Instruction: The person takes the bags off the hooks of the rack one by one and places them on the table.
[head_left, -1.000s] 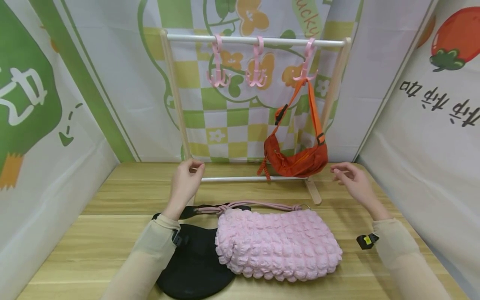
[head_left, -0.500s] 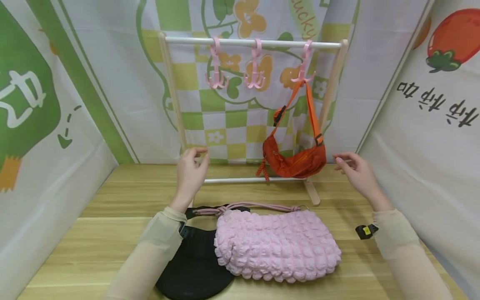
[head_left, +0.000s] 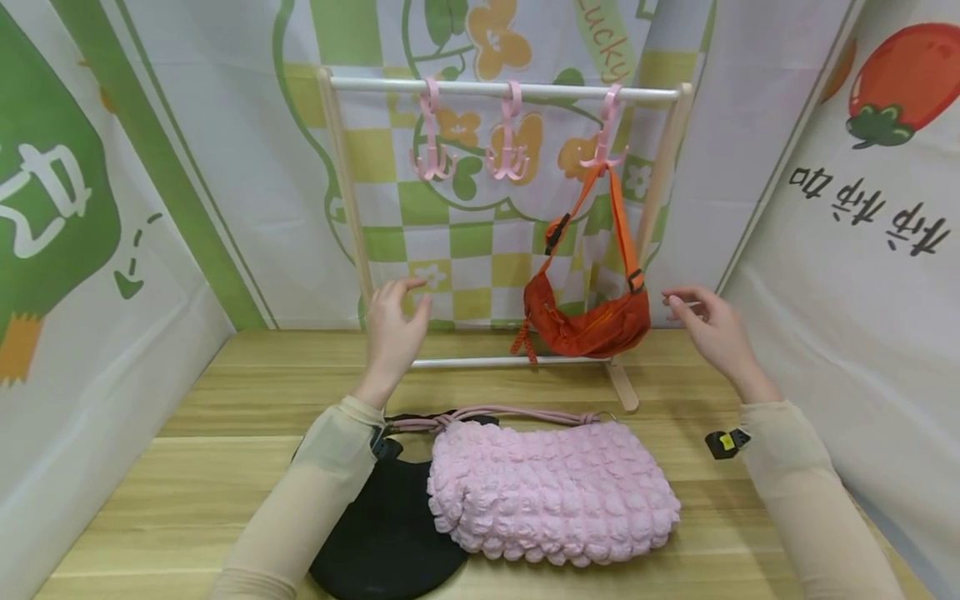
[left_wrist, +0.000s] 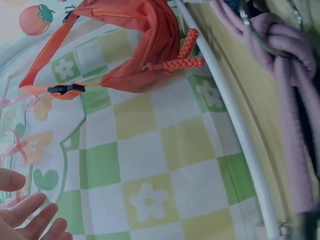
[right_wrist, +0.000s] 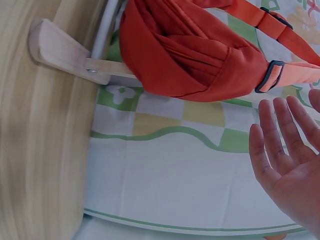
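An orange-red sling bag (head_left: 588, 321) hangs by its strap from the rightmost pink hook (head_left: 606, 133) on the rack. To the right of that bag, apart from it, my right hand (head_left: 712, 333) is raised with relaxed fingers and nothing in them. My left hand (head_left: 395, 333) is up near the rack's left post, also holding nothing, its thumb apart from its fingers. In the right wrist view the right fingers (right_wrist: 280, 130) are loosely extended near the bag's strap buckle. A pink puffy bag (head_left: 555, 492) lies on the table, partly over a black bag (head_left: 390, 533).
The rack's white top rail (head_left: 480, 87) also carries two other pink hooks, the left hook (head_left: 432, 137) and the middle hook (head_left: 507, 137). A lower white bar (head_left: 472, 362) spans the rack near the wooden table (head_left: 187, 467). Printed cloth walls enclose the back and sides.
My left hand has risen and shifted right, its thumb and fingers spreading farther apart. The right hand has risen a little. The bags stay where they were.
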